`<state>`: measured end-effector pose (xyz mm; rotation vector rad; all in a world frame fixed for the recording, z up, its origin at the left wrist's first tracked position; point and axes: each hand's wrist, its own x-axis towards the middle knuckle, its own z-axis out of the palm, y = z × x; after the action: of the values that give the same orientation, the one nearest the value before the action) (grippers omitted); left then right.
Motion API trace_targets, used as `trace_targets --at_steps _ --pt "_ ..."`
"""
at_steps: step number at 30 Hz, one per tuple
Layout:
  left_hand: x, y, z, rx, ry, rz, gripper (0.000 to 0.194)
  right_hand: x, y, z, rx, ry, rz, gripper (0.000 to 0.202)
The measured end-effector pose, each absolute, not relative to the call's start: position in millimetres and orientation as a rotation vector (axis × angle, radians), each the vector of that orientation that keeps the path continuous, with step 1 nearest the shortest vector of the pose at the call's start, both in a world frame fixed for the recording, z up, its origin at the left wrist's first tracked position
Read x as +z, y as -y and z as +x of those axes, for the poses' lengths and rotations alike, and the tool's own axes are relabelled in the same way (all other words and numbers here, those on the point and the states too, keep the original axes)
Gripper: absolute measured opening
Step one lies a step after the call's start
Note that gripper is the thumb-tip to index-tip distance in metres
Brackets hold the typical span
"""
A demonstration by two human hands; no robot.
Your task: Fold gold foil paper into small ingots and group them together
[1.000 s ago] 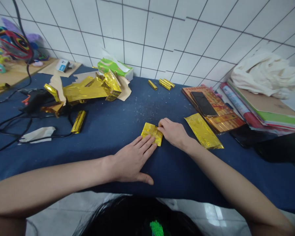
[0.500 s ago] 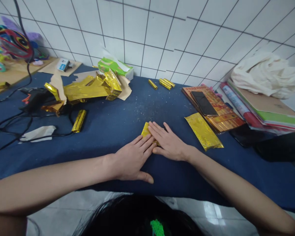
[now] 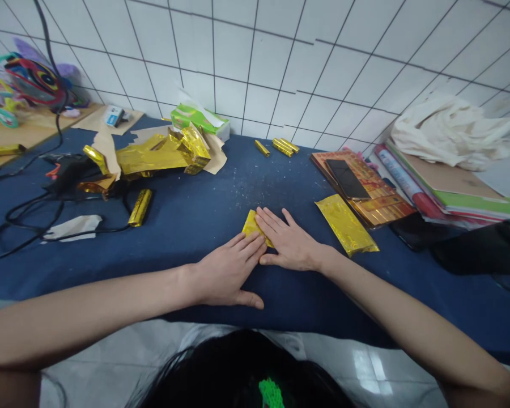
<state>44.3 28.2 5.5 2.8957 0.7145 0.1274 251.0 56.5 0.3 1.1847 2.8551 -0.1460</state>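
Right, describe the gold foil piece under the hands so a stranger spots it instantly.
On the blue cloth, look near the middle, where the left hand and right hand come together. The gold foil piece lies under their fingers, part of its far side showing. Those hands set it apart: the flat gold strip to the right lies uncovered.

Here in the room, one head-worn camera looks forward and down over dark hair at the lower edge, close above the blue cloth-covered worktop, its view centred near a flat piece of shiny gold foil; bare forearms enter from the lower sides, the white, dark-lined tiled wall spans the top.
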Motion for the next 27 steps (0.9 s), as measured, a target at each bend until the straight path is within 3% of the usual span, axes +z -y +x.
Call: trace_targets --at_steps 5,11,19,27 --pt "2.2 -30.3 45.7 0.136 -0.727 2.921 0.101 -0.3 -60.9 254.9 -0.39 -2.883 1.203 0.092" --pt "4.5 -30.6 45.7 0.122 -0.701 2.933 0.102 20.2 -74.7 273.0 -1.208 -2.991 1.57 0.071" --pt "6.6 -30.3 47.3 0.119 -0.715 2.935 0.102 8.4 -97.5 215.6 -0.43 -2.818 1.504 0.072" --pt "4.4 -28.8 46.5 0.1 -0.705 2.918 0.101 -8.8 -130.4 230.4 -0.189 -2.737 1.608 0.075"
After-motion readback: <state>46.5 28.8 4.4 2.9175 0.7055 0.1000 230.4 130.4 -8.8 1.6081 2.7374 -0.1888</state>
